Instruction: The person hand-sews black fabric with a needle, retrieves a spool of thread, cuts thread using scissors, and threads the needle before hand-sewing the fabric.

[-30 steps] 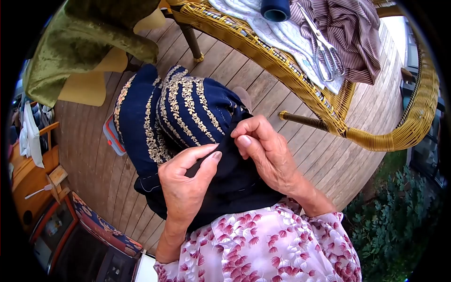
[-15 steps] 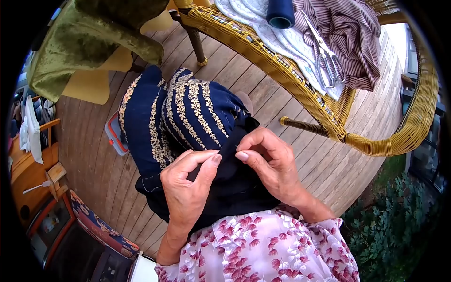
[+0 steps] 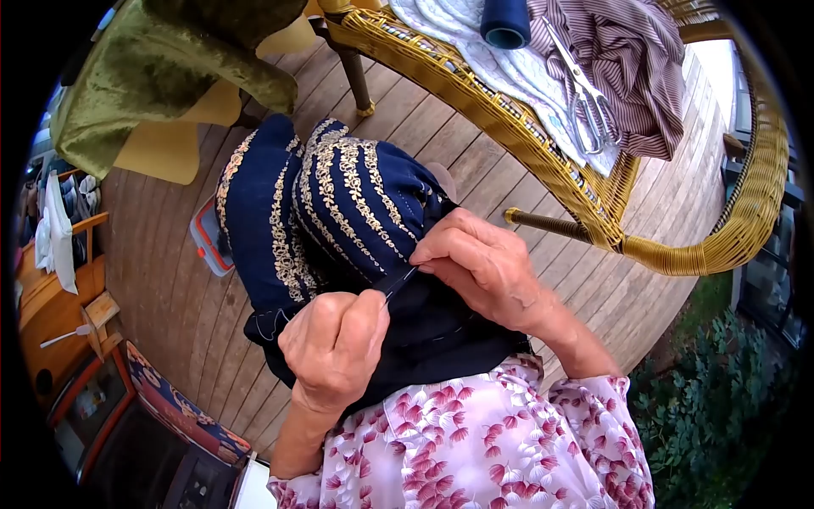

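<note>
Dark navy cloth with gold floral embroidered bands [image 3: 360, 195] is draped over my lap, with its plain black part [image 3: 432, 339] nearest my body. My left hand [image 3: 332, 348] is closed in a fist, gripping the black cloth's edge. Above and to the right, my right hand [image 3: 479, 267] pinches with thumb and forefinger at the cloth's edge. Between the hands runs a thin light line [image 3: 402, 284], a needle or thread; I cannot tell which. Pale stitches show on the dark cloth, and a loose light thread [image 3: 270, 327] curls at its left side.
A wicker chair [image 3: 509, 136] at upper right holds scissors [image 3: 585, 93], a dark blue thread spool [image 3: 506, 24], quilted white cloth [image 3: 449, 34] and striped cloth [image 3: 636, 76]. A container with an orange-red edge [image 3: 209, 237] stands on the wooden deck [image 3: 170, 280]. Green velvety fabric [image 3: 161, 76] hangs at upper left.
My left hand has turned into a fist and moved slightly down and left. My right hand has shifted a little left, and the thin light line now shows between them.
</note>
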Motion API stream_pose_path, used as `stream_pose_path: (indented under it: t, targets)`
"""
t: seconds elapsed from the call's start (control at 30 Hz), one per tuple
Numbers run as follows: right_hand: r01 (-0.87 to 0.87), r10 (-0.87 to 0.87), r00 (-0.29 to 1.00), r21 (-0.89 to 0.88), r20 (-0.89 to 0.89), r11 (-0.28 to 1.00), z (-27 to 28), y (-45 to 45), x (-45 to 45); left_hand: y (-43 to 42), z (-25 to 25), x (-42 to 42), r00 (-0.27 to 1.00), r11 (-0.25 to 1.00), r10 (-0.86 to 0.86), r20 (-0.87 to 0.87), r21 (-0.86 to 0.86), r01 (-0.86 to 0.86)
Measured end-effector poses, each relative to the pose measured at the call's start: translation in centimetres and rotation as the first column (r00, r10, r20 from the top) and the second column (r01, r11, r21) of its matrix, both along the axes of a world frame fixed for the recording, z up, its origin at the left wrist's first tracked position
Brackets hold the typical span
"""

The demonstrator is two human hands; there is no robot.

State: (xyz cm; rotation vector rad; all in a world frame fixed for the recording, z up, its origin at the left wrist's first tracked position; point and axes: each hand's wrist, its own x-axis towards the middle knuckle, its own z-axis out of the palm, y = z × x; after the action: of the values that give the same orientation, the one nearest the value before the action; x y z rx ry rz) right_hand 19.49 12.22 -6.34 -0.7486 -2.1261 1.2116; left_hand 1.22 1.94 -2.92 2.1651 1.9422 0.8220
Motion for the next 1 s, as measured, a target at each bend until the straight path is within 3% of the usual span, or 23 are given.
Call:
stream_pose_path:
  t: [0.03,0.1,0.23,0.37,0.47,0.6,0.7,0.8,0.87,0.9,0.97,1.0]
  targets:
    - [-0.002,0.002,1.0,-0.005,0.003,1.0,-0.2,-0.2,0.2,-0.7,-0.5,-0.4,1.0,0.995,-0.021,-0.011,0.093,0.022]
    - [0.063,-0.065,0.998,0.173,0.008,0.983,-0.8,-0.9,0.8,-1.8,-0.8,-0.9,0.998,0.998,-0.05,-0.032,0.041,0.052]
    - [0.127,-0.122,0.992,0.168,-0.04,0.978,-1.4,-1.3,0.7,-2.7,-1.1,-1.0,0.993,0.996,-0.069,0.101,-0.048,0.074]
    - [0.14,-0.135,0.99,0.168,-0.04,0.976,-1.3,-1.4,0.6,-1.9,0.2,-0.5,0.957,0.99,0.011,0.291,-0.139,0.031]
    - [0.144,-0.139,0.989,0.157,-0.042,0.977,-1.3,-1.6,0.6,-1.8,1.0,-0.5,0.823,0.935,0.223,0.523,-0.352,-0.029]
    - [0.144,-0.138,0.989,0.154,-0.051,0.978,-1.5,-1.7,0.7,-2.0,1.5,-0.3,0.824,0.897,0.29,0.487,-0.439,-0.056]
    - [0.172,-0.167,0.985,0.136,-0.046,0.976,-1.4,-1.8,0.5,-1.6,1.7,0.0,0.855,0.927,0.3,0.423,-0.341,-0.156]
    - [0.191,-0.187,0.981,0.126,-0.039,0.973,-1.4,-1.9,0.5,-2.2,1.6,-1.6,0.921,0.943,0.227,0.316,-0.306,-0.128]
    - [0.198,-0.194,0.98,0.122,-0.045,0.973,-1.3,-2.0,0.4,-2.5,1.8,-2.0,0.835,0.915,0.284,0.471,-0.392,-0.09]
    - [0.204,-0.2,0.979,0.118,-0.047,0.972,-1.2,-2.0,0.4,-2.4,2.2,-1.9,0.836,0.916,0.284,0.47,-0.392,-0.091]
    - [0.199,-0.194,0.98,0.111,-0.055,0.974,-1.2,-1.9,0.3,-1.6,3.7,-1.6,0.641,0.748,0.547,0.538,-0.658,-0.085]
    - [0.193,-0.187,0.98,0.103,-0.062,0.976,-1.2,-1.9,0.3,-1.0,4.2,-2.1,0.647,0.729,0.521,0.557,-0.684,0.002]
